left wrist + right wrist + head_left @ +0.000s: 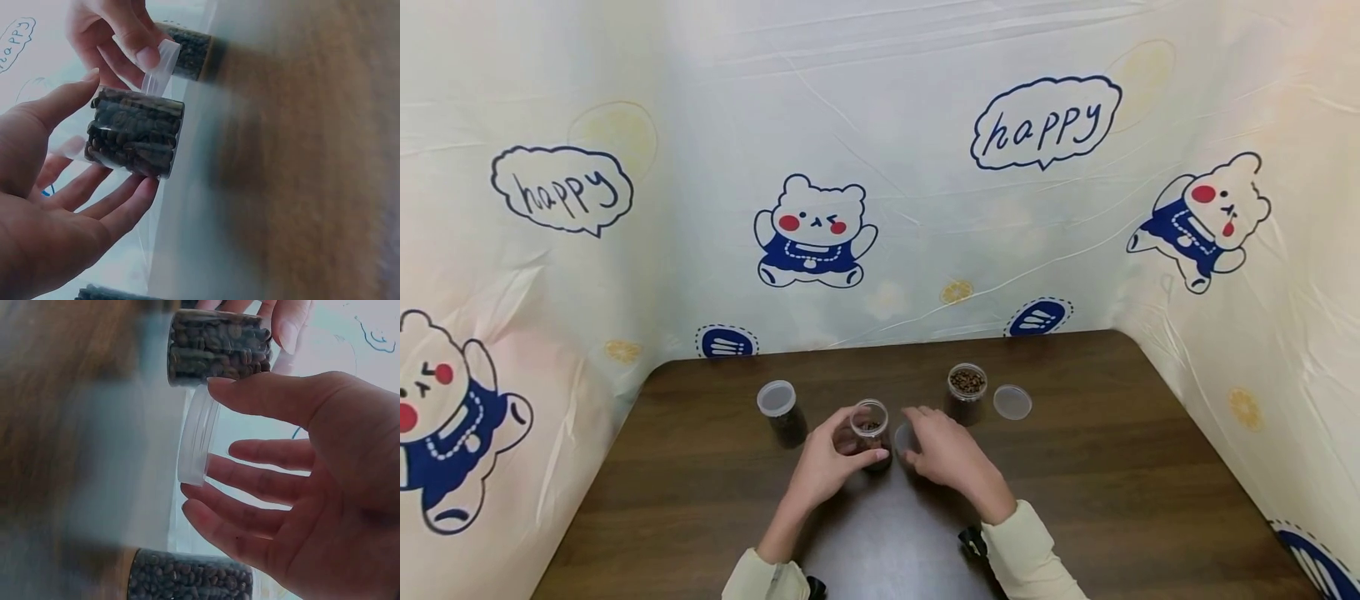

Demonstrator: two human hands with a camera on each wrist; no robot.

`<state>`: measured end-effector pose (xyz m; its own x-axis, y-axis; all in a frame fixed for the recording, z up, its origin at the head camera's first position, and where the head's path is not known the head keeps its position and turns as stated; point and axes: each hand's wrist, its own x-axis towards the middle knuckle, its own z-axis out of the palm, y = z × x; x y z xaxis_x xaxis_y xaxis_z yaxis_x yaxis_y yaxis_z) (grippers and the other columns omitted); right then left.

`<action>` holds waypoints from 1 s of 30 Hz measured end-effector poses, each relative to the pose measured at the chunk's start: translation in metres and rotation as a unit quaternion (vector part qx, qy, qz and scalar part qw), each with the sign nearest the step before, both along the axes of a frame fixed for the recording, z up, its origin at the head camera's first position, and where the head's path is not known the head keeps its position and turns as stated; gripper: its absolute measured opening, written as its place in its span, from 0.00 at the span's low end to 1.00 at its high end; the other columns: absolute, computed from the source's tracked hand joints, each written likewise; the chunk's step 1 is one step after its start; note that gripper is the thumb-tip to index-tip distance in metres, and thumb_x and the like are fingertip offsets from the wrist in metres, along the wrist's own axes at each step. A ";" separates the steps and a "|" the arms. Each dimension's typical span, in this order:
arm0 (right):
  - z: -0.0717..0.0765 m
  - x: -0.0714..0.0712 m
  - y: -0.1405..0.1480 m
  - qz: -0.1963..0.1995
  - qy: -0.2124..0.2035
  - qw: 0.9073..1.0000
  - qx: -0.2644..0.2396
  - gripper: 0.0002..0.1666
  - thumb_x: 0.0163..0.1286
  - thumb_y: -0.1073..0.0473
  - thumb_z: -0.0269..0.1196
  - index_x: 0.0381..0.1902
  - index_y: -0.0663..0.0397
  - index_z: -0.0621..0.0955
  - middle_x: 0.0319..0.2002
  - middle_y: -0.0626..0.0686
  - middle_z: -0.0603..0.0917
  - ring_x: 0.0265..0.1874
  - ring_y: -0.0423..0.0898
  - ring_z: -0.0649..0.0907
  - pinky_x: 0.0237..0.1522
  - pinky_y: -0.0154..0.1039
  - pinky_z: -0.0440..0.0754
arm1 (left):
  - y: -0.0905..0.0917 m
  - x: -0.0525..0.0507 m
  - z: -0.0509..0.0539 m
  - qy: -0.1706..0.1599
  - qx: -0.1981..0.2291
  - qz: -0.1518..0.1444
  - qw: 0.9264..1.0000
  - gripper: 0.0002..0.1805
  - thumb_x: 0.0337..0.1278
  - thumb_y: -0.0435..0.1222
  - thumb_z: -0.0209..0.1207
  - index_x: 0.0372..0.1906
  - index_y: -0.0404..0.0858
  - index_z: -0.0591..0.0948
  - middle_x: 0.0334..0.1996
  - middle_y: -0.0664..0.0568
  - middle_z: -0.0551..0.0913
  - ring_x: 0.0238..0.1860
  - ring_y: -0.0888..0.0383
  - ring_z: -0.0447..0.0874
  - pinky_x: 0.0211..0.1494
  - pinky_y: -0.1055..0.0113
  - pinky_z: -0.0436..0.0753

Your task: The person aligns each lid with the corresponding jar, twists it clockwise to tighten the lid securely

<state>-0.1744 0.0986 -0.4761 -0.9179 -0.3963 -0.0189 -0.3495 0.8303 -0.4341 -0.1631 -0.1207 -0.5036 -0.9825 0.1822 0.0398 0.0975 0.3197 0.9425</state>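
In the head view, my left hand [822,460] grips a clear jar [874,458] by its sides, thumb near and fingers behind. The jar stands upright without a lid; dark brown beans, like coffee beans, fill its lower part in the left wrist view. Just right of it, my right hand [951,454] holds a translucent plastic lid [199,437] by its edge, between thumb and fingertips. That lid is low over the table beside the jar; whether it touches the tabletop I cannot tell.
A lidded jar of dark contents [786,421] stands to the left. Behind my right hand is an uncovered jar of beans [966,387], with a loose lid [1012,402] flat at its right. All are on a brown wooden table [1097,467], before a printed curtain [910,250].
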 end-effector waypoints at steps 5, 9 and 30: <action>-0.003 0.007 0.005 0.017 0.010 1.000 0.015 0.37 0.67 0.54 0.74 0.70 0.62 0.77 0.63 0.62 0.84 0.61 0.60 0.84 0.58 0.57 0.85 | 0.000 0.008 -0.002 0.001 -0.008 -0.021 1.000 0.38 0.49 0.41 0.81 0.67 0.50 0.79 0.56 0.50 0.88 0.57 0.54 0.89 0.59 0.64 0.88; -0.008 0.013 0.008 0.023 0.011 0.999 0.025 0.37 0.66 0.54 0.75 0.69 0.62 0.77 0.61 0.61 0.85 0.58 0.59 0.85 0.55 0.55 0.86 | -0.002 0.013 -0.004 0.002 -0.013 -0.036 0.999 0.38 0.48 0.42 0.81 0.67 0.48 0.79 0.56 0.50 0.89 0.56 0.54 0.90 0.57 0.65 0.88; -0.024 0.022 0.008 0.047 0.023 0.998 0.046 0.31 0.63 0.54 0.76 0.61 0.60 0.82 0.56 0.59 0.86 0.59 0.61 0.84 0.64 0.56 0.82 | -0.007 0.023 -0.008 -0.001 -0.017 -0.065 0.998 0.36 0.50 0.39 0.80 0.66 0.48 0.79 0.58 0.46 0.87 0.58 0.47 0.89 0.57 0.62 0.89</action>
<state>-0.1523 0.1062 -0.5000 -0.8775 -0.4792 -0.0183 -0.4456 0.8287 -0.3386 -0.1398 -0.1275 -0.5120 -0.9508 0.3086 0.0293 0.1379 0.3364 0.9316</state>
